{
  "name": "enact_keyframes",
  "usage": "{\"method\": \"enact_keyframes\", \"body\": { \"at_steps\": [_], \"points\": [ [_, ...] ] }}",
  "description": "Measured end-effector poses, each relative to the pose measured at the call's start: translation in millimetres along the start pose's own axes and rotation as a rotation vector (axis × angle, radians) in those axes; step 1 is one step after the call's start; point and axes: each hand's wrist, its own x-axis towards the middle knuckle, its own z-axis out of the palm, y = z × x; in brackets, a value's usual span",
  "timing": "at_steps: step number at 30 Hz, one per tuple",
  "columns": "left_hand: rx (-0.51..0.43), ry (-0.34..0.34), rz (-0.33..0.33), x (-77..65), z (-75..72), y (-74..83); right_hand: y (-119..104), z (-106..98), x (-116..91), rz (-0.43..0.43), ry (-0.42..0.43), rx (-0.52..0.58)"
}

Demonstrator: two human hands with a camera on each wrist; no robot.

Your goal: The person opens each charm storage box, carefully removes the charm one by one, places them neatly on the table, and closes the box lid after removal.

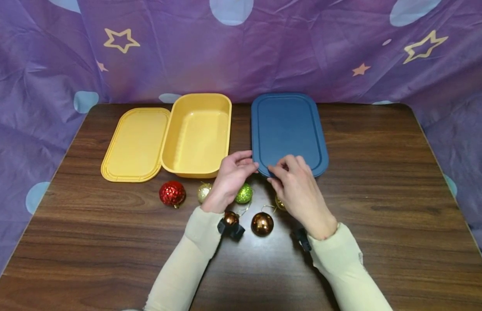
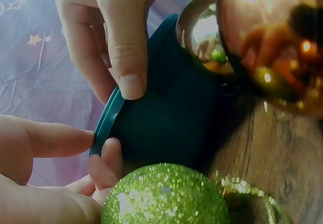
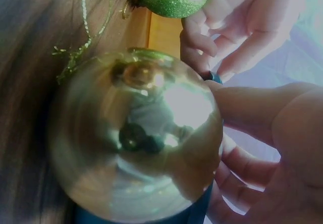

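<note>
The grip of both hands is on the near short edge of the blue rectangular plastic container (image 1: 288,131), which stands lid-on on the dark wooden worktop (image 1: 380,181). The left hand (image 1: 231,175) has its fingers curled at the container's near-left corner, and the left wrist view shows its fingertips (image 2: 75,138) touching the rim of the lid from the side and below. The right hand (image 1: 297,185) pinches the same edge just to the right, thumb (image 2: 126,57) pressed down on the lid's rim and the other fingers bent over the top.

Just under the hands lie round ornaments: a green glittery ball (image 1: 244,193) between the wrists, a shiny gold ball (image 3: 136,138) right against the right hand, a pale gold ball (image 1: 203,192), two copper-coloured shiny balls (image 1: 262,223), and a red faceted ball (image 1: 172,193) further left. Left of the blue container stands an open yellow rectangular plastic container (image 1: 198,134), with its yellow lid (image 1: 136,144) lying flat beside it. A purple cloth with stars and pale dots (image 1: 241,47) hangs behind the worktop. Both arms wear cream sleeves (image 1: 186,268).
</note>
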Motion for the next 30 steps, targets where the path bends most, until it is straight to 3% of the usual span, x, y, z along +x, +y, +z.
{"method": "enact_keyframes", "body": {
  "at_steps": [5,17,30],
  "points": [
    [0.075,0.015,0.017,-1.4,-0.5,0.3,-1.2,-1.1,-0.6,0.005,-0.019,-0.025],
    [0.104,0.032,0.058,-3.7,0.5,2.8,-0.9,-0.2,-0.6,-0.006,-0.005,-0.037],
    [0.206,-0.008,0.066,-8.9,-3.0,9.5,2.0,1.4,-0.5,-0.013,0.000,-0.025]
  ]
}}
